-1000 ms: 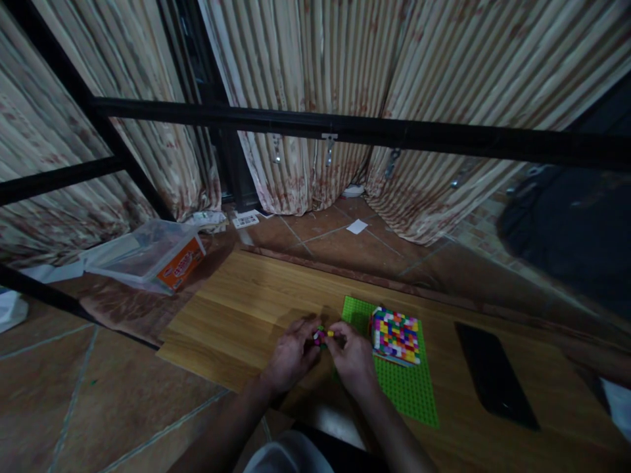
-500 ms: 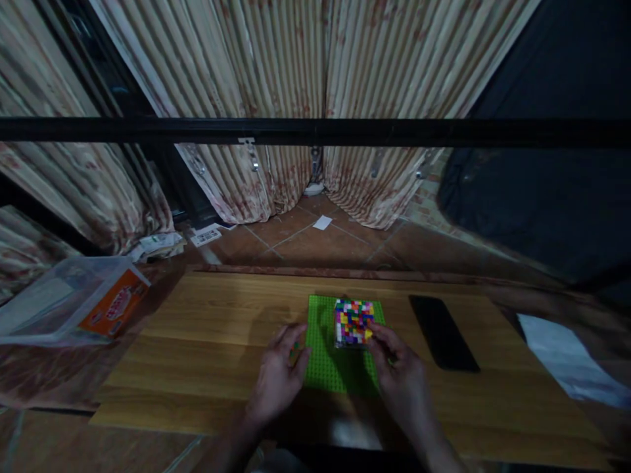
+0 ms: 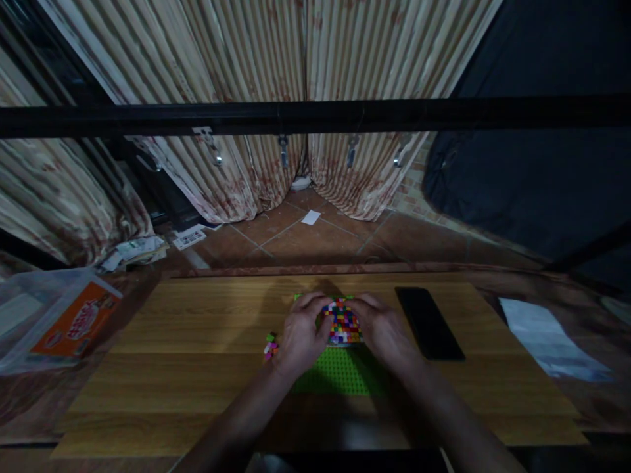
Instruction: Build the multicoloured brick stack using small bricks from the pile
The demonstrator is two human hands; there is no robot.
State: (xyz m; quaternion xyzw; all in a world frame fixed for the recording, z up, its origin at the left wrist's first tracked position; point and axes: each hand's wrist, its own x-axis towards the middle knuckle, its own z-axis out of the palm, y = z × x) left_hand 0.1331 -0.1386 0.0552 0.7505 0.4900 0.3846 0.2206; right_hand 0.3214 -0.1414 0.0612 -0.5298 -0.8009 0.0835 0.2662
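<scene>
A block of many-coloured toy bricks [image 3: 344, 323] stands on the green studded baseplate [image 3: 340, 371], toward its far part. My left hand [image 3: 304, 332] is closed on the left side of the block, thumb near its front and fingers curled toward the far edge. From the right, my right hand [image 3: 382, 326] holds the opposite side, its fingers bent over the far corner. Both hands hide the block's sides and much of the baseplate. Close to my left wrist, a few loose bricks [image 3: 271, 346] in green, white and pink lie on the wooden board.
A black phone-like slab [image 3: 428, 322] lies on the wooden board [image 3: 197, 368] to the right. Beyond the board's right edge is a white sheet [image 3: 552, 338]. At the far left stands a clear plastic tub [image 3: 29, 322] with an orange label. A black bar [image 3: 296, 118] crosses in front of curtains.
Both hands have moved in and now clasp the brick block from either side; before, the left was off the block and the right held a yellow brick. Loose bricks show at left; the view has shifted.
</scene>
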